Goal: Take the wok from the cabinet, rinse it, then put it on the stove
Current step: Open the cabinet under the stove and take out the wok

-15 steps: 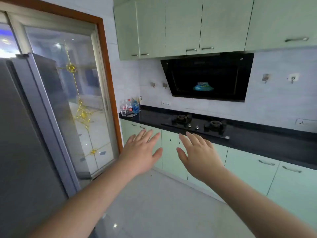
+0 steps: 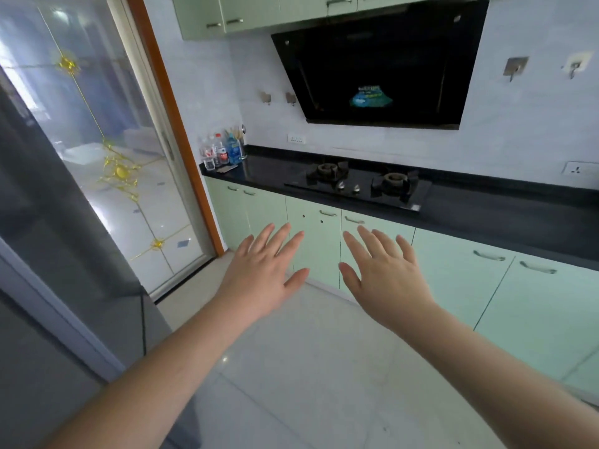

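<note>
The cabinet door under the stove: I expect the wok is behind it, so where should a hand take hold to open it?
Grip the curved metal handle at the top edge of the pale green door, coming from the front with fingers hooked under the bar. It sits near the door's right edge, which suggests hinges on the left. Both the left hand and right hand are open and free.

Home kitchen, as I read it from the head camera: a black two-burner gas stove (image 2: 359, 186) is set into a dark countertop (image 2: 505, 215), with a slanted black range hood (image 2: 382, 63) on the tiled wall above. Pale green cabinets (image 2: 453, 286) run below the counter and more hang overhead. I also note bottles (image 2: 222, 153) clustered at the counter's far end, a grey refrigerator (image 2: 48, 286) at left, and a glass sliding door (image 2: 107, 150) beside it.
</note>
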A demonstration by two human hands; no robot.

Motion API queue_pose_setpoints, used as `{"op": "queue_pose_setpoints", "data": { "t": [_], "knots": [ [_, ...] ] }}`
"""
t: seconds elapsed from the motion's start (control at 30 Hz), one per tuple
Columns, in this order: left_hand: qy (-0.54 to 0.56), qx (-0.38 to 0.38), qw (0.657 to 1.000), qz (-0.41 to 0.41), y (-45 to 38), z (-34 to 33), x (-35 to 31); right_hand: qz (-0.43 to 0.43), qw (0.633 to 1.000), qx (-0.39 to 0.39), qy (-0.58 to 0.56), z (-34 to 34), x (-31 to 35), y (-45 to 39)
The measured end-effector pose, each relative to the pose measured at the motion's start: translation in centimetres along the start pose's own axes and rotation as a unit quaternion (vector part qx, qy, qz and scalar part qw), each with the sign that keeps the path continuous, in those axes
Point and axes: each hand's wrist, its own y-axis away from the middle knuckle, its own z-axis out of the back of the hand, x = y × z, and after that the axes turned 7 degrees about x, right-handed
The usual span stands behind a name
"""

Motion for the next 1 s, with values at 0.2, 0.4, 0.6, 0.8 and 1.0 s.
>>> {"op": "queue_pose_setpoints", "data": {
  "t": [0.2, 0.4, 0.6, 0.8, 1.0],
  "knots": [
    [0.023, 0.035, 0.999, 0.019, -1.9, -2.6, -0.5, 0.012, 0.998, 0.041, -0.051, -3.5, -0.2, -2.5],
    [0.048, 0.034, 0.997, 0.045, -4.2, -4.3, 2.2, 0.042, 0.996, 0.041, -0.072, -4.9, 1.6, -6.5],
    [0.06, 0.015, 0.996, 0.07, -6.8, -5.4, 8.0, 0.066, 0.995, 0.035, -0.059, -5.4, 6.0, -12.4],
    [0.065, 0.025, 0.993, 0.098, -8.8, -6.3, 15.7, 0.078, 0.995, 0.046, -0.047, -5.7, 12.3, -18.7],
    [0.071, 0.024, 0.992, 0.1, -12.1, -7.6, 22.0, 0.082, 0.995, 0.056, -0.034, -6.7, 16.5, -24.5]
  ]
}}
